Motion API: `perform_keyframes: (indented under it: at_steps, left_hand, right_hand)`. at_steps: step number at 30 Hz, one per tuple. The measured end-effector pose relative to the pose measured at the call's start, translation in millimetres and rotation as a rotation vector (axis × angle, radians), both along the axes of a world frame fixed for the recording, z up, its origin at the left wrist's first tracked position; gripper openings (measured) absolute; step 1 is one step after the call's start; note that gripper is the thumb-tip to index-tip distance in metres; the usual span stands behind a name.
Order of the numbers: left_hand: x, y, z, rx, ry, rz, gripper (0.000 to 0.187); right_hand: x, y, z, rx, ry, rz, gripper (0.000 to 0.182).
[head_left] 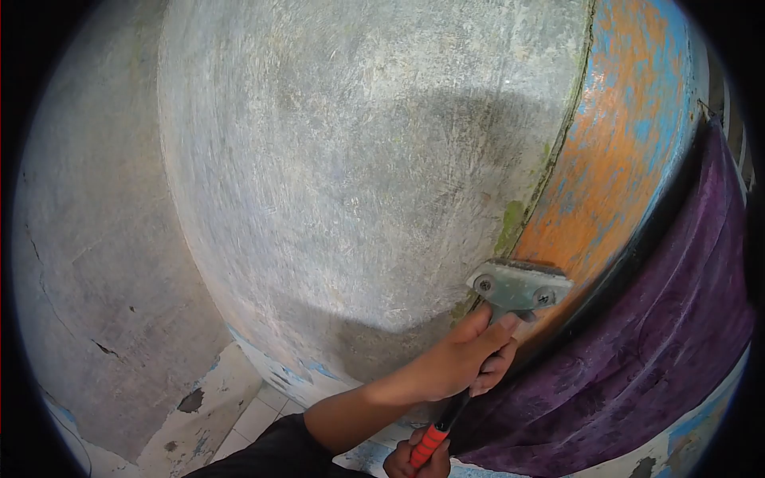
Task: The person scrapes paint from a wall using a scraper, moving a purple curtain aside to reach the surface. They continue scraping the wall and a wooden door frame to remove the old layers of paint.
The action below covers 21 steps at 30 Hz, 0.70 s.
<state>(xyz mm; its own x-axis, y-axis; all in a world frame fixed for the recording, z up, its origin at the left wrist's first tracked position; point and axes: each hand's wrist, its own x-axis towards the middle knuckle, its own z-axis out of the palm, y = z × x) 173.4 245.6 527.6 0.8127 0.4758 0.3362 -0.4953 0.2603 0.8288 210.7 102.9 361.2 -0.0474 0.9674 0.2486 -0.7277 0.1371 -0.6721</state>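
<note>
A long-handled scraper (522,288) has its metal head, fixed with two screws, against the edge where the grey wall (343,183) meets the orange-and-blue painted frame (598,151). My left hand (478,354) is closed round the black shaft just below the head, its thumb near the metal. Lower down, at the bottom edge of the view, my right hand (422,458) grips the red handle sleeve (429,446); part of this hand is cut off. Whether the blade touches the surface along its whole width is hard to tell.
A purple cloth (629,358) hangs to the right, close beside the frame. On the left another grey wall (103,239) shows cracks and peeled patches low down. Pale floor tiles (259,416) show at the lower left. Green residue (510,223) marks the frame's edge.
</note>
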Motion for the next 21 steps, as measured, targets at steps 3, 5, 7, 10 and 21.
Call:
perform_keyframes:
  at_steps: [3,5,7,10,21]
  left_hand:
    - [0,0,-1,-0.005,-0.007,-0.007,0.031]
    - [3,2,4,-0.015,-0.028,-0.017,0.029]
    - [3,3,7,0.01,-0.032,-0.007,0.029]
    - [1,1,4,-0.015,-0.016,-0.014,0.028]
    - [4,0,16,0.015,-0.023,0.005,0.033]
  right_hand:
    - [1,3,-4,0.001,0.014,-0.002,0.053]
    - [3,4,-2,0.019,0.019,0.003,0.053]
    - [2,8,9,0.069,0.028,0.024,0.052]
    - [2,6,2,0.062,0.002,0.014,0.052]
    - [4,4,16,0.009,-0.065,-0.049,0.053]
